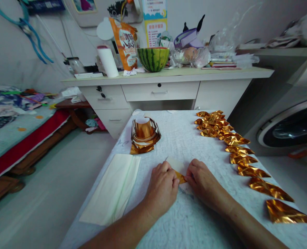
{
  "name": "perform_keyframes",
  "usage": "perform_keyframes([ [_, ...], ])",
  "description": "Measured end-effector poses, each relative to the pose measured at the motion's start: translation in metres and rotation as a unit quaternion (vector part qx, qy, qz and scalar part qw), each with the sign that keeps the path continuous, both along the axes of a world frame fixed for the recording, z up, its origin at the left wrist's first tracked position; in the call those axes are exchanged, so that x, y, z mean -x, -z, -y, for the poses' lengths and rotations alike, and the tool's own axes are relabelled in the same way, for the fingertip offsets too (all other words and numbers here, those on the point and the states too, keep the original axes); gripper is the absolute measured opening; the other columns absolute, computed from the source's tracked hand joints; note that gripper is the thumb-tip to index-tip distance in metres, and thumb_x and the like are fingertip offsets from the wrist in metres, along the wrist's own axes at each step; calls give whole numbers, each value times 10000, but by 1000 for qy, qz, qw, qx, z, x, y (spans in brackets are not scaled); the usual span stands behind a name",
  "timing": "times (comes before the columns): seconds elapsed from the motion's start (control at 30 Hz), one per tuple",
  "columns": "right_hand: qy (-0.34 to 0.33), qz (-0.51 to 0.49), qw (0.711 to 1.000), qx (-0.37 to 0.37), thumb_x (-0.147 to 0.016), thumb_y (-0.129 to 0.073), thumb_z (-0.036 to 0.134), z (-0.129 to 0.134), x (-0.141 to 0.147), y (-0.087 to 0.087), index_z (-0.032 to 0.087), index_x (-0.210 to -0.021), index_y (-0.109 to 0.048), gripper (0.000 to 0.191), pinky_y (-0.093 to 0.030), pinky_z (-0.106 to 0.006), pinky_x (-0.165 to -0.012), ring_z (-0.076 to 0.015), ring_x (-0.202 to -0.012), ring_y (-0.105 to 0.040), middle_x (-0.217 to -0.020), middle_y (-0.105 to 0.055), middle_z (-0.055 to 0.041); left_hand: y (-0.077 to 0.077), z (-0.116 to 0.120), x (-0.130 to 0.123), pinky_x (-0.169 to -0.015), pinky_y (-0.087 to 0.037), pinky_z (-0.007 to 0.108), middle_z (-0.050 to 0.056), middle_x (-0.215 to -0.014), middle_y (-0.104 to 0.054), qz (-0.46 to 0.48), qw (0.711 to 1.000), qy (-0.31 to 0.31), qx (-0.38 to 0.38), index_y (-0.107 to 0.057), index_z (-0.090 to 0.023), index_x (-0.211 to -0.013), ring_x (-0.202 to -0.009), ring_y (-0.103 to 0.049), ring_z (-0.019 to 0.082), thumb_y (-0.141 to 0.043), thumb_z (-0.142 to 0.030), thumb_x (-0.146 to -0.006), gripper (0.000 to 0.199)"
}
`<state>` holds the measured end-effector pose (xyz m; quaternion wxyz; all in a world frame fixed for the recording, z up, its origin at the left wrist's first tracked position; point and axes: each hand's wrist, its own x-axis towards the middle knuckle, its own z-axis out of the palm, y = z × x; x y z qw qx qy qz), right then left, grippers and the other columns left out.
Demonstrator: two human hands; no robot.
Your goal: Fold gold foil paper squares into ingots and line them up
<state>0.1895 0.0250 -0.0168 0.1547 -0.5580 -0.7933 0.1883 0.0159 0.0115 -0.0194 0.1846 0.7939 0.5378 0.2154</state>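
Note:
A small piece of gold foil paper point(180, 177), with a pale sheet part point(178, 164) above it, lies between my hands on the cloth-covered table point(169, 138). My left hand point(163, 183) has its fingers curled and pressed on the foil's left side. My right hand point(201, 180) pinches the foil's right end between thumb and fingers. Off to the right, several twisted gold foil pieces point(240, 158) form a long row. A gold foil roll point(143, 131) with loose strips around it stands beyond my left hand. Pale paper sheets point(112, 188) lie at the left.
Behind the table is a white desk point(161, 80) bearing a half watermelon point(153, 59), an orange bag point(125, 45) and a white roll point(108, 62). A washing machine point(293, 103) stands at the right, a bed point(18, 124) at the left.

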Motion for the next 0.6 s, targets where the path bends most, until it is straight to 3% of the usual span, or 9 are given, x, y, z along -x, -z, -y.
perform_keyframes([
  [0.23,0,4,1000,3,-854,-529,112,-1,0,2,173,-693,-575,178,-415,-313,-739,-205,-811,-519,-842,-561,-74,-4,0,2,-800,-385,353,27,-922,-540,-1,1000,1,8,-571,-194,-813,-917,-516,214,-583,-120,-826,76],
  [0.43,12,-3,1000,9,-814,-569,79,1,1,-1,183,-776,-594,113,-409,-310,-756,-208,-842,-526,-866,-568,-61,-5,-2,8,-857,-368,369,12,-953,-560,53,996,52,39,-688,-274,-903,-978,-528,203,-568,-110,-847,210],
  [0.6,5,3,1000,2,-834,-532,83,3,3,-3,185,-789,-610,136,-405,-327,-775,-215,-860,-514,-890,-558,-66,-4,-5,10,-871,-371,386,13,-949,-572,68,995,48,54,-721,-291,-935,-977,-542,204,-586,-129,-839,232],
])
